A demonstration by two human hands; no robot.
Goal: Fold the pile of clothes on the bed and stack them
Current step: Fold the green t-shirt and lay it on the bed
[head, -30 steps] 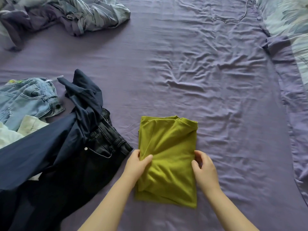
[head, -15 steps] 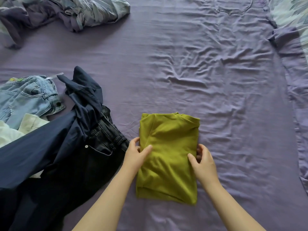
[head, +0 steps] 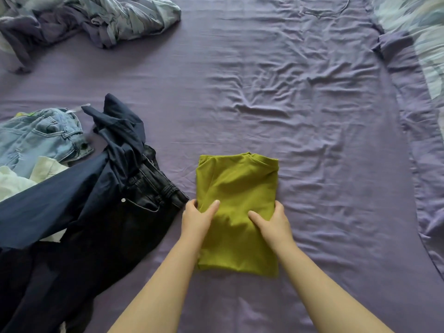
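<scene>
Presently the folded green shirt (head: pixel 236 212) lies on the purple sheet (head: pixel 300 116), long axis running straight away from the person, left hand (head: pixel 197 218) and right hand (head: pixel 271 222) gripping opposite side edges mid-length, unfolded pile (head: pixel 84 200) just leftward.
</scene>
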